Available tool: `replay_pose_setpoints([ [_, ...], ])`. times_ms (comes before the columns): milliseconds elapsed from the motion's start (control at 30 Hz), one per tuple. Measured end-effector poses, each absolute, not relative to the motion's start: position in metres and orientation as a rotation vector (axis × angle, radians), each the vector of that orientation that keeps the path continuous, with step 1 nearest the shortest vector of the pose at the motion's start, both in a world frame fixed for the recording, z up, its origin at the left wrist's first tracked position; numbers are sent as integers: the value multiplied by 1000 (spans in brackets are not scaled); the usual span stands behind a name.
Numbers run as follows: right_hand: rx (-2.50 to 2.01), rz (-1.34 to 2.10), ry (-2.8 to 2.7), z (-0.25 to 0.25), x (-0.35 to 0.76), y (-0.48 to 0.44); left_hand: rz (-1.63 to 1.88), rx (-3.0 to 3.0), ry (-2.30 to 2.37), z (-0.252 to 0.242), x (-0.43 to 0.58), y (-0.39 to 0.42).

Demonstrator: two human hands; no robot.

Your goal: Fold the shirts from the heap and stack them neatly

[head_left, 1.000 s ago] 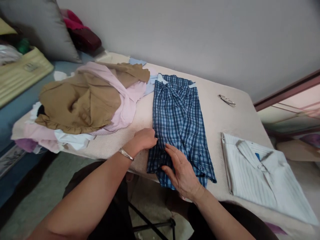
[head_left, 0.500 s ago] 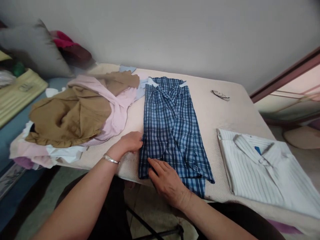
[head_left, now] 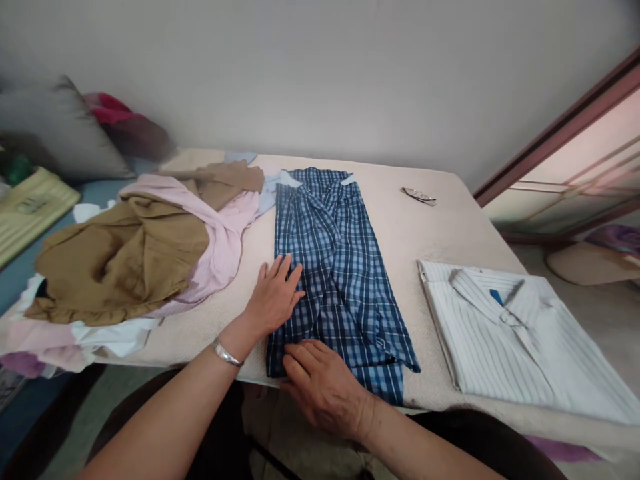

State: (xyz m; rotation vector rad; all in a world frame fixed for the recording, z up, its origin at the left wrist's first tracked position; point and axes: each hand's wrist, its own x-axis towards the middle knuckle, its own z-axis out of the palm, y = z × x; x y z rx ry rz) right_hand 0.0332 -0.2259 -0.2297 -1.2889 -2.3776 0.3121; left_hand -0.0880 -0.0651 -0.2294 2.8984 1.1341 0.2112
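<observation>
A blue plaid shirt point(head_left: 345, 267) lies folded lengthwise in front of me, its sides turned in and pale patches at its far corners. My left hand point(head_left: 275, 293), with a silver bracelet on the wrist, rests on the shirt's left side, fingers spread. At the near left end, my right hand point(head_left: 325, 383) has its fingers curled over the shirt's lower edge, with the thumb side partly below it. The fingertips are partly hidden there, but they appear to pinch the cloth.
The shirt lies on a cream-covered bed point(head_left: 400, 233). On the left is a heap of clothes with a brown garment point(head_left: 120, 253) on top. A folded striped shirt point(head_left: 520, 340) lies at the right, glasses point(head_left: 419, 196) farther back. A grey cushion point(head_left: 65, 133) leans on the wall.
My left hand has moved from the shirt's left edge onto its surface, and its fingers have spread. My right hand has shifted to the near edge and curled. The view has turned slightly.
</observation>
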Motion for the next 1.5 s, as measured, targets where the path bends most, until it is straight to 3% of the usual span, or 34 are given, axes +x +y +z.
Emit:
replay_pose_setpoints([
  [267,-1376,115,-2271,-219,45,-217,146,2930,825,-244,-76,-75],
  [433,-1318,54,-2406,-210,52,-223,379,2873,746,-225,-76,-70],
  [700,-1818,218,-1744,-177,133,-207,480,2716,748,-230,-81,-73],
  [867,-1755,551,-1348,-196,175,-156,777,1976,1196,-225,-70,3],
  [1033,-1798,791,-948,-216,229,-43,969,1001,1454,-212,-31,118],
  [1300,-1735,918,-408,-227,302,140,859,567,1307,-219,12,247],
  [1500,-1660,1055,-320,-235,323,199,781,440,1208,-222,30,282],
])
